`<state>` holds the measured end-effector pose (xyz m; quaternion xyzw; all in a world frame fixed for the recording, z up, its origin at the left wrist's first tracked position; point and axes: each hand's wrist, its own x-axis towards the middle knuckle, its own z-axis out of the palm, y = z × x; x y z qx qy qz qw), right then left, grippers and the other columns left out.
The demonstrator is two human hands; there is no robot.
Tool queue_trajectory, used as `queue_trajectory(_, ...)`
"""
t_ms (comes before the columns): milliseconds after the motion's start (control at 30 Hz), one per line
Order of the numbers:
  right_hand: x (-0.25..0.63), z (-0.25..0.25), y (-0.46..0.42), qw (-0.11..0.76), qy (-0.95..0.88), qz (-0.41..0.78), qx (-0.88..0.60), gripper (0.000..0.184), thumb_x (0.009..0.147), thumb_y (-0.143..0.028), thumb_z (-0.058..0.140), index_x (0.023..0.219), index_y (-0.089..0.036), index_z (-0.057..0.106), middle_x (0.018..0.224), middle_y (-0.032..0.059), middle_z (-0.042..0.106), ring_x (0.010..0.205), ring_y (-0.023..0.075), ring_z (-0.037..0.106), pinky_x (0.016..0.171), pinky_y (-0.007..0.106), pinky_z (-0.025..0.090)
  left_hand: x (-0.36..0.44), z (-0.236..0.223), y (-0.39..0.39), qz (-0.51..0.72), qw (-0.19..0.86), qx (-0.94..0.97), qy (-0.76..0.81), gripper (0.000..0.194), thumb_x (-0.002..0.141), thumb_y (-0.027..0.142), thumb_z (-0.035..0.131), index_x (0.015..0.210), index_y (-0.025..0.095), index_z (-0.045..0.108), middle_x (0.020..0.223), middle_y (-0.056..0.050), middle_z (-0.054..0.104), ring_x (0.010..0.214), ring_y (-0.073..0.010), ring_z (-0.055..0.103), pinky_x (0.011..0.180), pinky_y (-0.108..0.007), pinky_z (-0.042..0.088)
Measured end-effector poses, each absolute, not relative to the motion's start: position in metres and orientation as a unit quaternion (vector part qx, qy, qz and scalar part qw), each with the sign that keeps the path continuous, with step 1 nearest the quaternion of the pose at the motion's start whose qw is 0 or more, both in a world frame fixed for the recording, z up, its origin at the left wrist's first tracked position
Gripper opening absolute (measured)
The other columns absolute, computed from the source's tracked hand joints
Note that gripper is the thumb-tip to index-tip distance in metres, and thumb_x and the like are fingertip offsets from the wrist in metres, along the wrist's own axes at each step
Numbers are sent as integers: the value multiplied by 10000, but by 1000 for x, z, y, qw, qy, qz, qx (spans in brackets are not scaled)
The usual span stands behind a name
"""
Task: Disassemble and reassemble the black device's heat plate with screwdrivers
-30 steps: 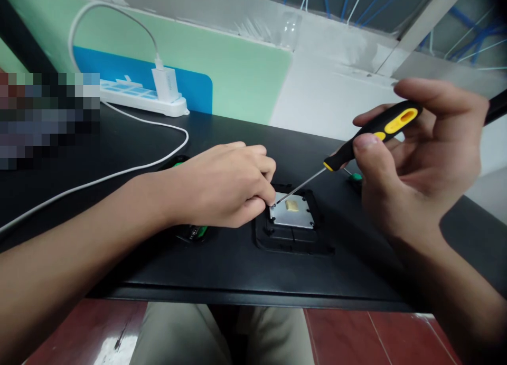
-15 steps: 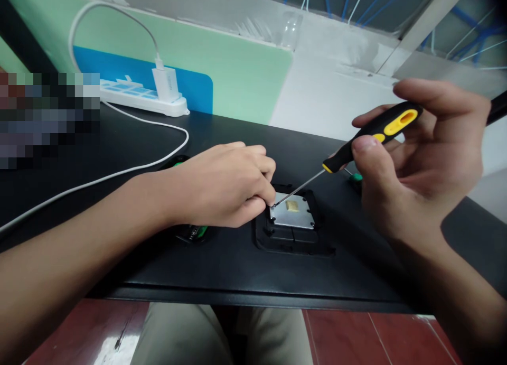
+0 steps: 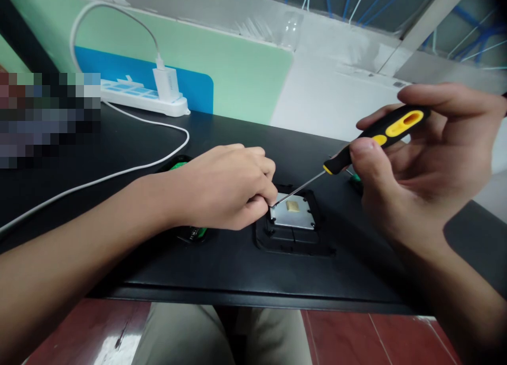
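My right hand (image 3: 431, 143) is closed around the black and yellow handle of a screwdriver (image 3: 388, 130). Its thin shaft slants down to the left, and the tip meets the upper left corner of a silver metal plate (image 3: 303, 217). A small yellowish square pad (image 3: 292, 206) sits on that plate. The plate lies inside a black plastic housing (image 3: 263, 241) on the table. My left hand (image 3: 233, 188) is curled, with its fingertips pinched at the same corner beside the screwdriver tip. Whatever those fingers hold is hidden or too small to make out.
A green circuit board in a black case (image 3: 196, 234) lies partly under my left wrist. Something green (image 3: 355, 181) sits behind my right hand. A white power strip (image 3: 170, 107) with a charger (image 3: 166, 84) and white cable (image 3: 119, 176) stands at the back left of the black table (image 3: 222, 272).
My right hand has shifted slightly to the right and turned a little with the screwdriver handle. The tip stays at the plate's corner, and my left hand has barely moved.
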<state>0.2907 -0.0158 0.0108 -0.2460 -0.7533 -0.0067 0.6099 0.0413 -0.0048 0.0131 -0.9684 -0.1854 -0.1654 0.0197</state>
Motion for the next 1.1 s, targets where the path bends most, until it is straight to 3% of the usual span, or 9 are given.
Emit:
queue_trajectory(133, 290, 9, -14, 622, -741, 0, -253, 500, 773, -406, 850, 1242, -400, 677, 1186, 11, 534, 989, 147, 645, 656, 278, 632, 41, 13, -5, -165, 19, -968, -186, 326, 900, 156, 532, 888, 298, 825, 898, -28, 724, 841, -215, 614, 765, -385, 480)
queue_trajectory(267, 291, 8, -11, 635, -731, 22, -251, 580, 692, -289, 914, 1217, -371, 682, 1184, 19, 570, 966, 139, 653, 614, 240, 629, 41, 13, -5, -162, 19, -969, -187, 319, 909, 152, 541, 860, 287, 826, 880, -29, 723, 838, -218, 618, 762, -385, 489)
queue_trajectory(467, 294, 8, -11, 625, -730, 29, -276, 619, 665, -287, 942, 1218, -337, 671, 1063, 28, 613, 910, 155, 659, 625, 283, 653, 43, 13, -7, -177, -7, -966, -189, 298, 879, 109, 561, 826, 251, 817, 863, -26, 725, 832, -208, 629, 804, -383, 515)
queue_trajectory(667, 295, 8, -11, 628, -729, 16, -271, 634, 642, -326, 961, 1213, -327, 685, 1183, 33, 606, 933, 147, 659, 656, 280, 644, 44, 15, -8, -186, -16, -963, -195, 295, 869, 96, 565, 812, 242, 815, 835, -16, 727, 817, -196, 625, 798, -360, 517)
queue_trajectory(900, 292, 7, -13, 627, -732, 16, -267, 583, 720, -346, 907, 1255, -393, 681, 1226, 11, 581, 984, 134, 657, 713, 257, 660, 41, 15, -6, -184, -38, -965, -184, 334, 886, 112, 539, 836, 282, 823, 867, -4, 733, 839, -184, 636, 822, -345, 525)
queue_trajectory(1100, 285, 11, -22, 593, -764, 31, -251, 529, 850, -399, 792, 1345, -471, 620, 1345, 7, 491, 1094, 176, 667, 635, 257, 675, 39, 16, -4, -173, -44, -968, -176, 327, 896, 113, 554, 857, 287, 827, 873, -6, 735, 850, -189, 638, 802, -344, 510)
